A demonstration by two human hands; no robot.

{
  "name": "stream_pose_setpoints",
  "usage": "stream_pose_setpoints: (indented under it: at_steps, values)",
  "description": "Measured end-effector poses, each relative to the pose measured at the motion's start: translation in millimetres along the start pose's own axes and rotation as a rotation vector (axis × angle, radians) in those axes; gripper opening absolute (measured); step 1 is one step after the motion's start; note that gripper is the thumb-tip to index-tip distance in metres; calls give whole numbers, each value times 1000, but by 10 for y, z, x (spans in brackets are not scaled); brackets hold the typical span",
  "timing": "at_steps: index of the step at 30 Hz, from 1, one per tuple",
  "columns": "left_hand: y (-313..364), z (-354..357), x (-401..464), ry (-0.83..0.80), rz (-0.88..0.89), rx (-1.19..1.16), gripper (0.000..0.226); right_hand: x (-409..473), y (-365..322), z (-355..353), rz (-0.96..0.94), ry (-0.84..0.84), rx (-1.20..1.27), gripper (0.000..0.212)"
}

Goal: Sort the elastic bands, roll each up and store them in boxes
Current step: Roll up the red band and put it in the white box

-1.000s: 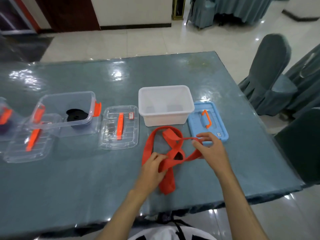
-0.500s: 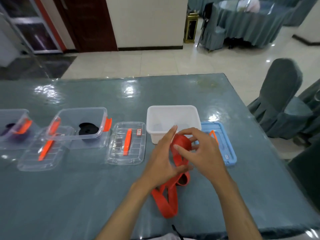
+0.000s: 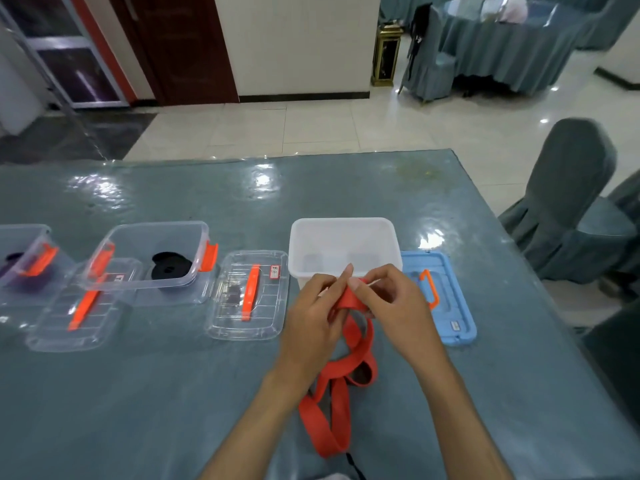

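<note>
table (image 3: 173, 393): glossy film | boxes (image 3: 157, 258): clear plastic (lids too) | band (image 3: 346, 375): matt rubbery

Open tabletop (image 3: 145, 403) found at 7–9 o'clock of hands, and at 3–4 o'clock toward table edge. Path at 12 o'clock blocked by white box (image 3: 343, 249), touching fingertips. Path at 2 o'clock occupied by blue lid (image 3: 450, 306); 10 o'clock by clear lid (image 3: 247, 299). Near edge at 6 o'clock draped by red band (image 3: 329, 410).

Lid stickers (image 3: 274, 271) too small; no readable text
</note>
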State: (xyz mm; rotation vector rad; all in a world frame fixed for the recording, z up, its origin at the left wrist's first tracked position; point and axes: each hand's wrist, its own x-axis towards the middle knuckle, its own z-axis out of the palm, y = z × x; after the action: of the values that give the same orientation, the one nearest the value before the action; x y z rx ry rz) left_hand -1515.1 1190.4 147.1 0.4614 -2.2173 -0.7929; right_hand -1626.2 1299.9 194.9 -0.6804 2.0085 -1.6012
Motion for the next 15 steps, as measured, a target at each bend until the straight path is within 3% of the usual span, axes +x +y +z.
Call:
stream_pose_setpoints:
  at_steps: [4, 10, 15]
  values:
    - [75, -21, -5, -17, 0, 5, 59, 2, -3, -39, -25, 18, 67, 13]
    - [139, -247, 130, -173, -120, -382, 57, 62, -171, -197, -88, -10, 96, 8]
    - [376, -472, 428, -39, -101, -515, 53, 139, -613, -253, -210, -13, 135, 6]
